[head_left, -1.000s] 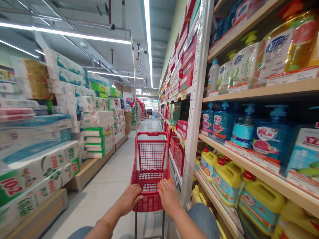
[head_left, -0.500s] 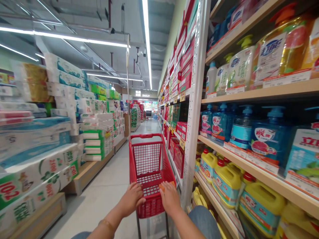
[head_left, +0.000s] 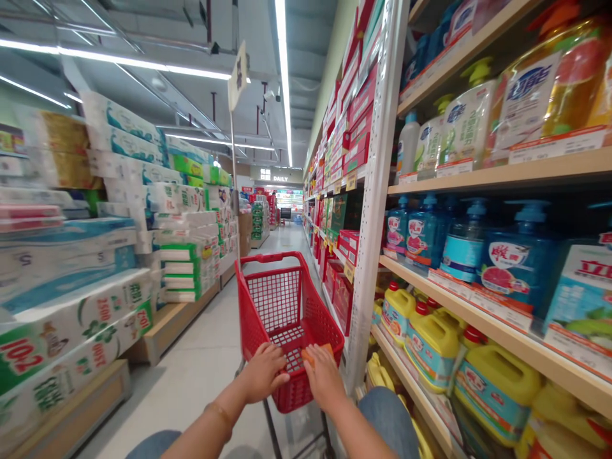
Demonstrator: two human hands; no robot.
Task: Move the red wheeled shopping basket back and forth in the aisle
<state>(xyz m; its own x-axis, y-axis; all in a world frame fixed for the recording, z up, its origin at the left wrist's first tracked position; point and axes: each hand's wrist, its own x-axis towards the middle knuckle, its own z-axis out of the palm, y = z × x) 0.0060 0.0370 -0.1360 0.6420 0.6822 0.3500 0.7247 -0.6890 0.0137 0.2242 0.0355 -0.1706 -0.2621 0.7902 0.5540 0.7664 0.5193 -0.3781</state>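
A red shopping cart [head_left: 280, 306] with a mesh basket stands in front of me in the aisle, its basket bare inside. My left hand [head_left: 265, 373] lies over the cart's near rim at the left, fingers curled on it. My right hand [head_left: 322, 376] is on the near rim at the right, with a small orange thing [head_left: 326, 350] showing under its fingers. Both palms face down, and the hands are a short way apart. A thin pole with a pale sign [head_left: 238, 76] rises beside the cart's far left corner.
Shelves with blue pump bottles [head_left: 509, 255] and yellow jugs [head_left: 433, 347] stand close at the right, beyond a white post [head_left: 370, 210]. Packs of tissue paper [head_left: 71, 338] are stacked on low wooden platforms [head_left: 179, 319] at the left. My knees show at the bottom.
The cart has turned, its far end swinging left and its near end right. Both hands have stayed on it, the left one shifting slightly right. More of the sign on the pole shows.
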